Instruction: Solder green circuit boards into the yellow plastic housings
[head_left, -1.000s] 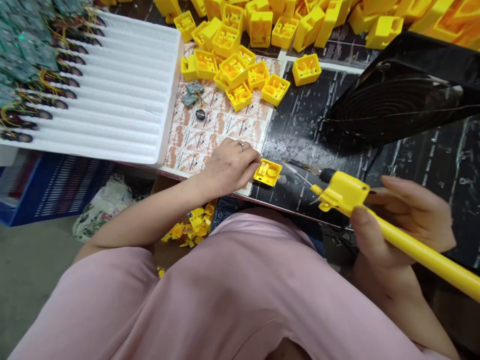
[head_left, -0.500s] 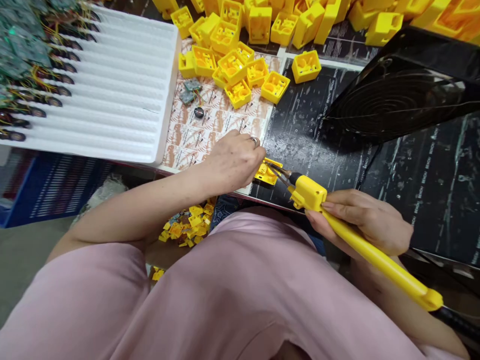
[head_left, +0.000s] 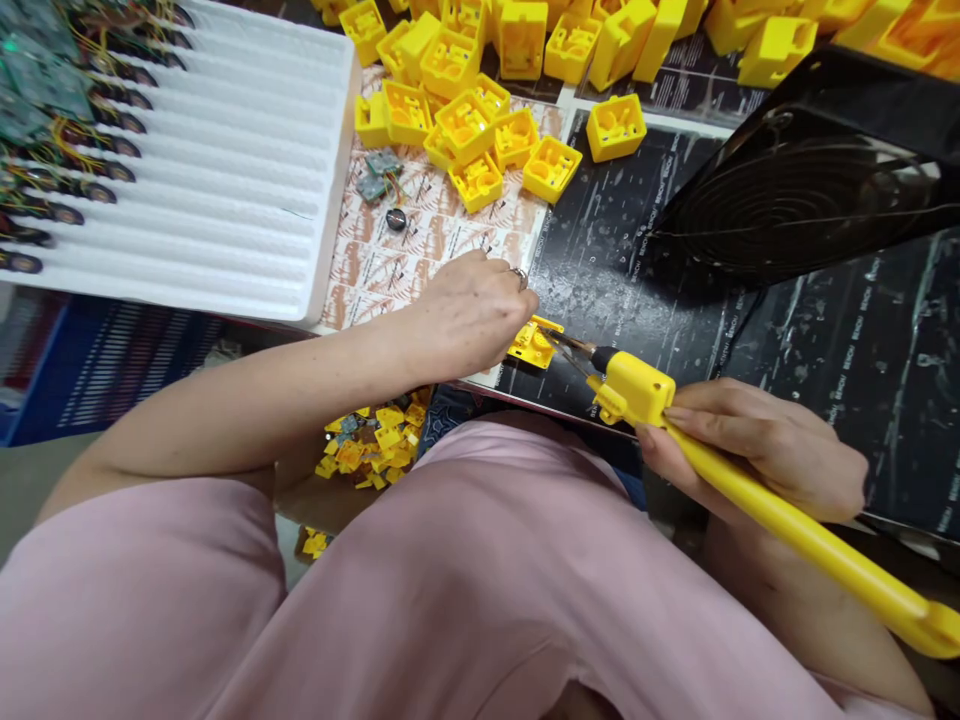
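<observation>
My right hand (head_left: 757, 445) is closed round a yellow soldering iron (head_left: 780, 505), whose metal tip points left to a small yellow plastic housing (head_left: 534, 345) at the table's near edge. Over that housing's left side, my left hand (head_left: 480, 305) is closed with its fingers bent down; the fingertips are hidden, and I cannot see exactly how they grip it. Beyond the left hand, a green circuit board (head_left: 380, 172) with wires lies on the patterned sheet, a round black part (head_left: 396, 219) beside it.
Many yellow housings (head_left: 465, 120) are heaped at the back. A black fan (head_left: 795, 190) stands at the right. On the left is a white ribbed foam tray (head_left: 240, 170) with wired circuit boards (head_left: 45, 80). Below are a blue crate (head_left: 97, 365) and a box of yellow pieces (head_left: 375, 445).
My right hand and the soldering iron have shifted a little right, and the tip has drawn slightly back across the housing. My left hand stays nearly in place.
</observation>
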